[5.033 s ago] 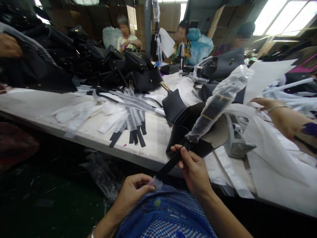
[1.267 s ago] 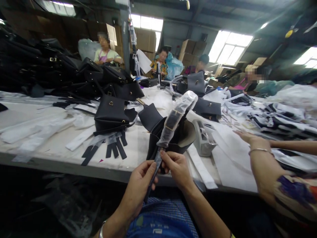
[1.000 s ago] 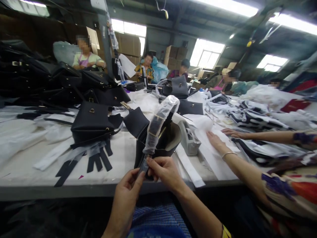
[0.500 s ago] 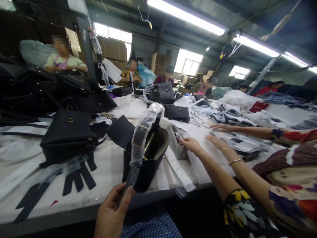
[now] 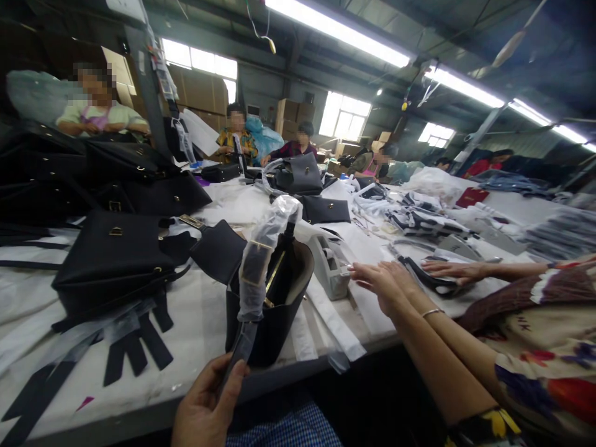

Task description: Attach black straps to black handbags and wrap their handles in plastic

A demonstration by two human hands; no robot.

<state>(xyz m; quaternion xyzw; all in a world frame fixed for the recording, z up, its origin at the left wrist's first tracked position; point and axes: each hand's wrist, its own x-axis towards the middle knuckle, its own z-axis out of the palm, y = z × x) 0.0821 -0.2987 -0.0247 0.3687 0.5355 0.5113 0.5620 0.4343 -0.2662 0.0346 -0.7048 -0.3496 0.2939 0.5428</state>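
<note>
My left hand (image 5: 205,406) is at the bottom edge, thumb and fingers closed on the lower end of a black strap in a clear plastic sleeve (image 5: 255,267). The strap rises out of an open black handbag (image 5: 265,326) that stands at the table's near edge. My right hand (image 5: 369,275) is stretched out flat over the table, fingers apart and holding nothing, just right of a grey tape dispenser (image 5: 329,268). A co-worker's braceleted arm (image 5: 433,312) lies right beside my right arm.
A closed black handbag (image 5: 112,257) lies left, with loose black strap pieces (image 5: 139,341) in front. More black bags (image 5: 139,180) are piled behind it. The co-worker's other hand (image 5: 447,270) rests on a black strap. Several people sit across the white table (image 5: 209,323).
My right hand let go of the strap and reached right toward the tape dispenser. My left hand kept the strap end. The view swung up and right.
</note>
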